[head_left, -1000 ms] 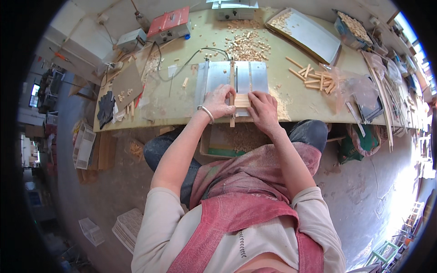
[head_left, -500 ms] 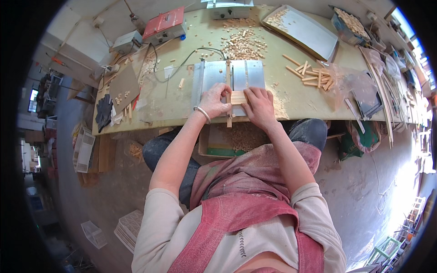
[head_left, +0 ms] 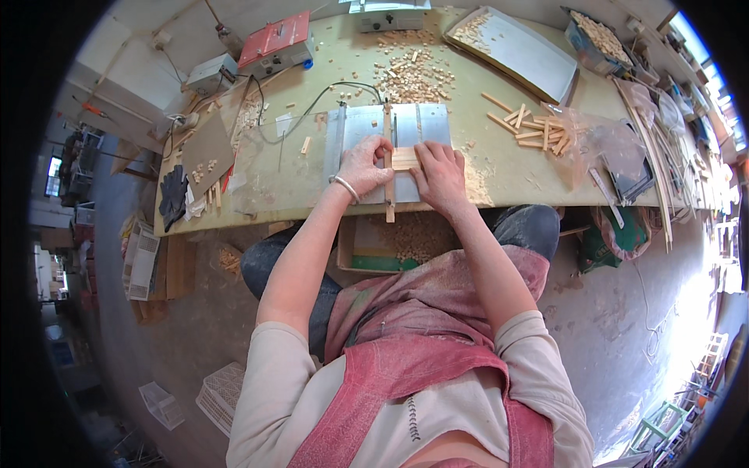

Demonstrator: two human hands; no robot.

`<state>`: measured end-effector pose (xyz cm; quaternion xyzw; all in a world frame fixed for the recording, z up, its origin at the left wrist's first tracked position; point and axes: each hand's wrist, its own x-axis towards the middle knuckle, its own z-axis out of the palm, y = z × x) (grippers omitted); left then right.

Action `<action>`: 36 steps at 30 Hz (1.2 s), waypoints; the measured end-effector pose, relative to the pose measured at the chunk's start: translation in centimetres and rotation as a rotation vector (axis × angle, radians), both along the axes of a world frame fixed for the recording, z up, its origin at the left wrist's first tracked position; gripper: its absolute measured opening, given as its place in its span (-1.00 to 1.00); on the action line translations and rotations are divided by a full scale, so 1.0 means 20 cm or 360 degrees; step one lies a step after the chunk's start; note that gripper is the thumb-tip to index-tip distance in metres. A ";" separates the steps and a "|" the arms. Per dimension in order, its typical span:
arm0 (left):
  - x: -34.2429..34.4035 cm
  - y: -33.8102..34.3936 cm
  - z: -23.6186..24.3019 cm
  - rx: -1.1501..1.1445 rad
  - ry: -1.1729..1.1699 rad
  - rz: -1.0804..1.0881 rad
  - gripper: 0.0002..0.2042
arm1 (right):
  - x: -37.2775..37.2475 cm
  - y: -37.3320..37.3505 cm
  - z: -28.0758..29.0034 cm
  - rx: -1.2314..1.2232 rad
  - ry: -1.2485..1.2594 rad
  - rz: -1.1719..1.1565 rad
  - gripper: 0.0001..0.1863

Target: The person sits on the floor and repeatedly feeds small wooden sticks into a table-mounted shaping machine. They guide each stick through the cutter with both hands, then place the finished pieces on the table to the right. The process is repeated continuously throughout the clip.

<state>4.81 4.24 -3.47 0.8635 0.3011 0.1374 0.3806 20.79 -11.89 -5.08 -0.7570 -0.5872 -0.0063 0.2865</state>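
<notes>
On the metal plate (head_left: 434, 122), wooden strips (head_left: 405, 159) in right hand (head_left: 443, 173); left hand (head_left: 363, 165), grip unclear.

We wear a dusty red apron (head_left: 406, 359) over a cream short-sleeved shirt (head_left: 273, 374) with dark curved marks (head_left: 413, 420) at six o'clock. Our trousers (head_left: 268, 261) are dark blue; a pale bangle (head_left: 345, 187) sits at eleven o'clock.

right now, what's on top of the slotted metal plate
A wooden bar, small wood block, and pale wooden strips between left hand and right hand; whatever they cover is hidden.
</notes>
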 end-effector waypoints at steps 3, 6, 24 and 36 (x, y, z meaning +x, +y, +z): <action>0.01 0.02 0.00 0.0034 0.0010 0.0002 -0.52 | 0.01 0.02 0.00 -0.0008 -0.0008 -0.0024 -0.46; 0.03 0.05 0.00 0.0021 0.0006 -0.0006 -0.52 | 0.02 0.05 -0.01 -0.0001 -0.0011 -0.0044 -0.46; 0.11 0.18 0.01 0.0047 0.0084 -0.0020 -0.51 | 0.09 0.17 0.00 -0.0044 0.0045 -0.0078 -0.45; -0.13 -0.07 0.17 0.0124 0.0339 -0.0411 -0.52 | 0.04 0.00 0.01 -0.0030 -0.0008 0.0005 -0.46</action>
